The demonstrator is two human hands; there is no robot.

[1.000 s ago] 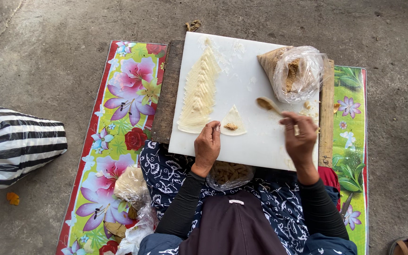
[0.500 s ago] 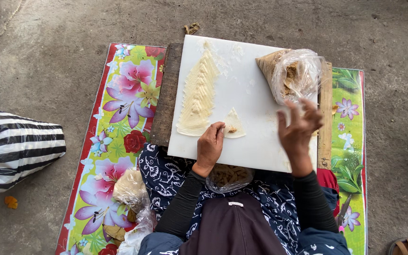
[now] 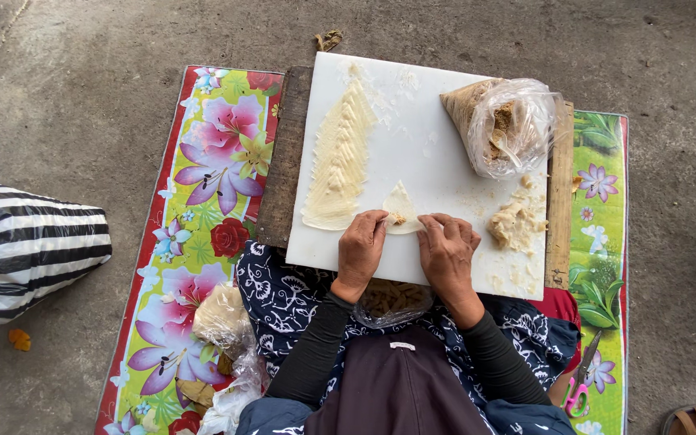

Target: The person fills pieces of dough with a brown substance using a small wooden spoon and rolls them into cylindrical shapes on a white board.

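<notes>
Both hands work on one small triangular wrapper [image 3: 400, 208] lying near the six o'clock edge of the white board [image 3: 445, 161]. The left hand [image 3: 360, 250] pinches its lower left corner, grip narrow, a dab of filling under the fingertips. The right hand [image 3: 447, 250] presses the wrapper's right corner, fingers curled close. At nine o'clock from the wrapper lies a fanned stack of wrappers [image 3: 338, 161]; at three o'clock a lump of filling [image 3: 515, 225]; at one o'clock a plastic bag [image 3: 501, 125]. A flowered mat [image 3: 203, 177] lies beneath.
</notes>
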